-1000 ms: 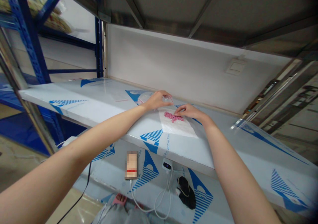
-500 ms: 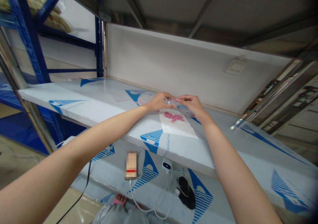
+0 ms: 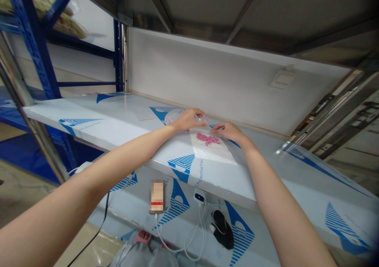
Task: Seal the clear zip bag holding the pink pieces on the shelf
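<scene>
At the far left stands a blue steel rack [image 3: 32, 42], with patterned, plastic-wrapped bundles [image 3: 66, 24] on it. A metal post [image 3: 44, 144] supports the film-covered shelf [image 3: 89, 134] at its left end, and below, a black cable [image 3: 103, 217] hangs down. On the shelf lies a flat clear bag [image 3: 145, 119] with a pinkish strip along its near edge. On the lower level, a phone [image 3: 157, 198], its screen pixelated, has a white cable [image 3: 161, 237] plugged into its lower end. Above it, a clear plastic item [image 3: 171, 116] sits just behind the person's left wrist. The left hand [image 3: 191, 119] curves around a clear zip bag [image 3: 202, 118], gripping it between thumb and fingers, its reddish edge facing right. In front, pink beads [image 3: 208, 139] lie in a loose pile on a white sheet [image 3: 213, 155]. Underneath is a white device [image 3: 199, 196] with a small display, then a black object [image 3: 222, 231]. The right hand [image 3: 216, 129] hovers by the pile's far right edge, thumb and forefinger close together; whether they pinch a bead cannot be told. Farther right, a light switch [image 3: 283, 79] is on the wall.
</scene>
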The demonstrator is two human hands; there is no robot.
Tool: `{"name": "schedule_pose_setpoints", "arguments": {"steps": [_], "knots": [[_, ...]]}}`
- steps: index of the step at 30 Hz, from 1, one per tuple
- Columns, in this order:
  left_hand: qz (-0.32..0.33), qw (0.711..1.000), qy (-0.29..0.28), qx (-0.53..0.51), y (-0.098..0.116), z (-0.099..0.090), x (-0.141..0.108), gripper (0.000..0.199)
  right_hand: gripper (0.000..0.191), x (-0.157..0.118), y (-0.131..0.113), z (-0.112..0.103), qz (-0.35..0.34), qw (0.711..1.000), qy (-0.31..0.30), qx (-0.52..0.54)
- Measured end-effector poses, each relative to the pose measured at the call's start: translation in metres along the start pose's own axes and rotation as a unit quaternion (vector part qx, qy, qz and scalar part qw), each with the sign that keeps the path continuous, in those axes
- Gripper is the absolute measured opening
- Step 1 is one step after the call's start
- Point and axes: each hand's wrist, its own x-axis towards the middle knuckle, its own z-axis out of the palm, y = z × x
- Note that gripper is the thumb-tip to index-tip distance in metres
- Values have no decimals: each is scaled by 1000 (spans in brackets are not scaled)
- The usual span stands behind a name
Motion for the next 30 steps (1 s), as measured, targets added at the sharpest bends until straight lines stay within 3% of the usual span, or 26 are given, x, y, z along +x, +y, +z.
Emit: {"name": "schedule_pose_setpoints", "arguments": {"steps": [3,12,16,22,30], "knots": [[3,1000,-2,0,-2,0,0,38,6,-2,-2,1,27,997,-68,-11],[3,1000,-7,18,0,-1,0,39,3,-3,-11,1,30,996,-84,8],[-3,999,-17,29,1,-2,0,38,6,0,-12,-1,35,995,-40,82],[-4,999,-26,29,5,-3,-2,38,21,0,-26,-10,12,972,97,215],[8,1000,-19,10,7,-1,-2,34,23,-1,-41,-3,-52,983,90,153]]}}
